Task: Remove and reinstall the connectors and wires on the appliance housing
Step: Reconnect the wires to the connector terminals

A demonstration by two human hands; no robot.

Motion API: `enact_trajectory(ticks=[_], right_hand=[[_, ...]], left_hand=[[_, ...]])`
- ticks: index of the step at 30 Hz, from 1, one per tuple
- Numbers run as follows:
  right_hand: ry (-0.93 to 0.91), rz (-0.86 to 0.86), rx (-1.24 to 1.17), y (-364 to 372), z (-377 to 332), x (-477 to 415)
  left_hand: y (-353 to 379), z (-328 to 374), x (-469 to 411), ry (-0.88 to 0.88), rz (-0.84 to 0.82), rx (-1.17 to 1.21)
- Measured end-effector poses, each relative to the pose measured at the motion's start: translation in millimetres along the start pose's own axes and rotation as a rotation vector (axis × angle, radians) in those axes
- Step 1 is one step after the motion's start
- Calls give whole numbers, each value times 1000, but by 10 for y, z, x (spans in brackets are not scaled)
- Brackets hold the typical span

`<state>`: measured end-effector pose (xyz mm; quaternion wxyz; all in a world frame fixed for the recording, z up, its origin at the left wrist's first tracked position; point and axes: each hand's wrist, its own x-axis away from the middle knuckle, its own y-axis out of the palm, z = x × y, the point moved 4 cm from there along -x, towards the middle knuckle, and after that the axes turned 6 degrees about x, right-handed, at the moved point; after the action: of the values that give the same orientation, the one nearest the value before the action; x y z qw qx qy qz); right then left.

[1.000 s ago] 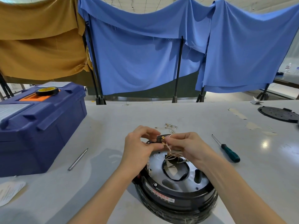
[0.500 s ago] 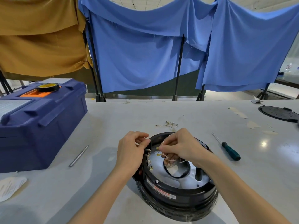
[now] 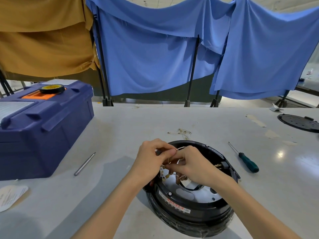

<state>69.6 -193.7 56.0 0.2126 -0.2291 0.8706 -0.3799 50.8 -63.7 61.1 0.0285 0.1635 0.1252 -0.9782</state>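
A round black appliance housing [image 3: 195,211] lies upside down on the table, its silver inner plate facing up. Thin pale wires with brass connectors [image 3: 168,175] hang over its left inner rim. My left hand [image 3: 151,160] pinches a small dark connector block at that rim, thumb against forefinger. My right hand [image 3: 191,167] sits close beside it, fingers closed on the pale wires just over the brass terminals. The fingers hide the exact contact points. A second loose bundle of wires [image 3: 183,131] lies on the table beyond the housing.
A green-handled screwdriver [image 3: 246,161] lies right of the housing, a metal rod [image 3: 84,163] to its left. A blue toolbox [image 3: 39,125] with a tape roll [image 3: 52,88] stands far left. A black round cover [image 3: 298,122] rests far right. Paper [image 3: 10,196] lies near left.
Both hands came down from above the housing to its left inner rim. The connector block held up a second ago now sits low at the rim, with the wires trailing inside.
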Motion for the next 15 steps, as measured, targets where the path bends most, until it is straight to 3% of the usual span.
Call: enact_trajectory(ticks=[3,15], right_hand=[[5,3,53,15,26,4],[94,-35,-154,-26,86,12]], left_hand=[[36,-16,-17,-5,-9,-54],[-21,-57,-51,-32,32,-17]])
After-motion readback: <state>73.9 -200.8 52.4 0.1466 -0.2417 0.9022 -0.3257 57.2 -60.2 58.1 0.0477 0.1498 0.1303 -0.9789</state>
